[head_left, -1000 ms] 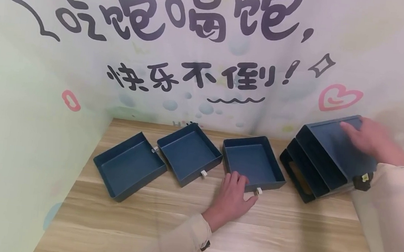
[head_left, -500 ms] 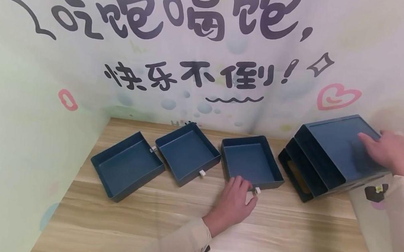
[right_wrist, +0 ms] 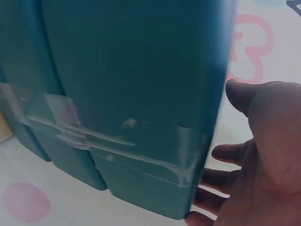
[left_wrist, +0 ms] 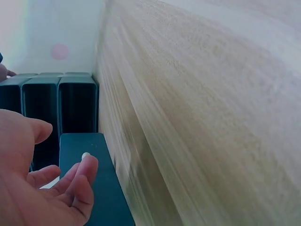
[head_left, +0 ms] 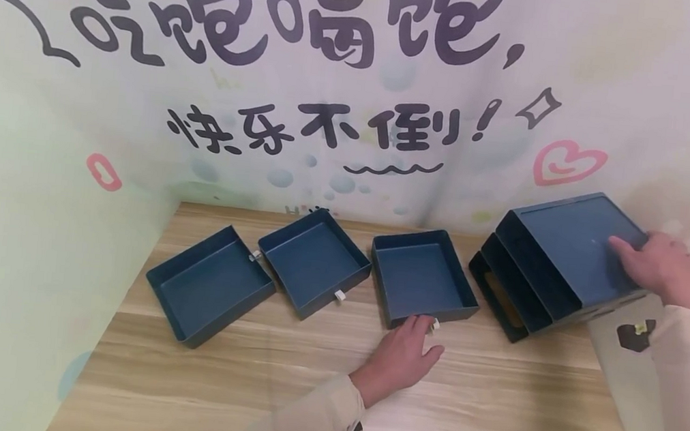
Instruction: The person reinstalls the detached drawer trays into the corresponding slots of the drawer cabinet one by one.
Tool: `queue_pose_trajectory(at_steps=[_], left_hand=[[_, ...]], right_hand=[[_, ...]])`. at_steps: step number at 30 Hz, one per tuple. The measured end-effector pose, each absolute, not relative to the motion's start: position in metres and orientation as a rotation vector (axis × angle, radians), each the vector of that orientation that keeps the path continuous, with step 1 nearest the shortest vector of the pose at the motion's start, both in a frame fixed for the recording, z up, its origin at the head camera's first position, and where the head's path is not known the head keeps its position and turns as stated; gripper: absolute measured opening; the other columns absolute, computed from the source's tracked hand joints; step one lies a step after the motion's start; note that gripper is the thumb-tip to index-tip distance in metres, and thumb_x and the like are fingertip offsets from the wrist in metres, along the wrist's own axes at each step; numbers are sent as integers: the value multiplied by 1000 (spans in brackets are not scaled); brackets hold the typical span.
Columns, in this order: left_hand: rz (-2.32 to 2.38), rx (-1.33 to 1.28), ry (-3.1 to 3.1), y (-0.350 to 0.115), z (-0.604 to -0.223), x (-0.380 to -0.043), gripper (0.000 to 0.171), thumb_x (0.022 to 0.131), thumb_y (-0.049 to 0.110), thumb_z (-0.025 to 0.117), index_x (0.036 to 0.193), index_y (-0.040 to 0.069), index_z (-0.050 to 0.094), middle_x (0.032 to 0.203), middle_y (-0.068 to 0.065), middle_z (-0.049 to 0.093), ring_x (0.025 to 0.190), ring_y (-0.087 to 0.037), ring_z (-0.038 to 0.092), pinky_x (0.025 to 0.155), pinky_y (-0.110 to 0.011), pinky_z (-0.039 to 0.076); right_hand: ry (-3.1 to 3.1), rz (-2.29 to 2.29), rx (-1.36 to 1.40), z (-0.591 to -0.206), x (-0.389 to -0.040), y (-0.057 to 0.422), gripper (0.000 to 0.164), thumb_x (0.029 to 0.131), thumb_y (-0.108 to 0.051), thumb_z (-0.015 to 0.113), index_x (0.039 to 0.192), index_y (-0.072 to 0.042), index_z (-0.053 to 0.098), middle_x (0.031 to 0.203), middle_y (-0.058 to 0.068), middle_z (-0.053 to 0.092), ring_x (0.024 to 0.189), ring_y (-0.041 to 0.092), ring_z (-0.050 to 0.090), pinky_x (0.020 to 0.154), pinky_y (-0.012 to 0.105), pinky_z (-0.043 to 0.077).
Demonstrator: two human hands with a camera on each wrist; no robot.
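Three dark blue drawers stand apart from their three-tier cabinet, whose slots face left and show no drawers. At the front face of the rightmost drawer is my left hand, its fingertips by the white pull tab. In the left wrist view those fingers are loosely bent and the thumb stands apart from them. My right hand rests at the rear top edge of the cabinet, thumb over the top. The right wrist view has its fingers extended against the cabinet's edge, with clear tape across the cabinet's side.
The middle drawer and the left drawer lie open-topped on the wooden table, close together. A printed cloth wall stands behind them. The cabinet is near the table's right edge.
My left hand has drawn back from the drawer's rim to its front face. The right hand has slid toward the cabinet's rear edge. The view has shifted slightly.
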State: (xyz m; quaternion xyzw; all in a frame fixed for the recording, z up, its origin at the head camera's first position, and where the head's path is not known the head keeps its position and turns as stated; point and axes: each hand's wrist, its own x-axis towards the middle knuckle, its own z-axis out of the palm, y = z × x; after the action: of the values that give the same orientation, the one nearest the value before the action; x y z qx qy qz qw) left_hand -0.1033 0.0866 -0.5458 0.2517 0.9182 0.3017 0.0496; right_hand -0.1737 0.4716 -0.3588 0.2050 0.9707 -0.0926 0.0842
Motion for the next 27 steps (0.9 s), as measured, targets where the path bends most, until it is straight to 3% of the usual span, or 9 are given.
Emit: queue_pose_trajectory(at_steps=[3, 7, 17, 27], left_hand=[[928, 748, 2771, 87, -548, -105, 41, 103, 38, 56, 138, 16, 52, 124, -1, 62, 107, -14, 66, 90, -27, 55], [935, 735, 2751, 88, -549, -108, 42, 104, 38, 55, 141, 19, 52, 126, -1, 63, 108, -14, 65, 91, -28, 55], [908, 744, 2734, 93, -555, -111, 47, 105, 37, 51, 150, 20, 49, 133, -4, 64, 116, -14, 65, 97, -28, 54], [784, 802, 2756, 98, -561, -112, 48, 106, 34, 50, 152, 19, 47, 135, -4, 63, 119, -15, 65, 100, -29, 53]], right_hand=[[2899, -259, 601, -363, -174, 468, 104, 99, -72, 21, 137, 25, 18, 125, 52, 23, 107, 67, 26, 96, 77, 25], [2939, -249, 583, -369, -173, 466, 102, 100, -72, 18, 141, 21, 11, 129, 55, 16, 114, 72, 19, 100, 79, 17], [2988, -278, 627, -374, -172, 464, 102, 99, -73, 16, 144, 18, 11, 132, 55, 15, 118, 71, 17, 101, 80, 14], [2967, -303, 694, -377, -172, 460, 99, 102, -66, 13, 145, 22, 7, 130, 55, 13, 120, 70, 14, 103, 79, 13]])
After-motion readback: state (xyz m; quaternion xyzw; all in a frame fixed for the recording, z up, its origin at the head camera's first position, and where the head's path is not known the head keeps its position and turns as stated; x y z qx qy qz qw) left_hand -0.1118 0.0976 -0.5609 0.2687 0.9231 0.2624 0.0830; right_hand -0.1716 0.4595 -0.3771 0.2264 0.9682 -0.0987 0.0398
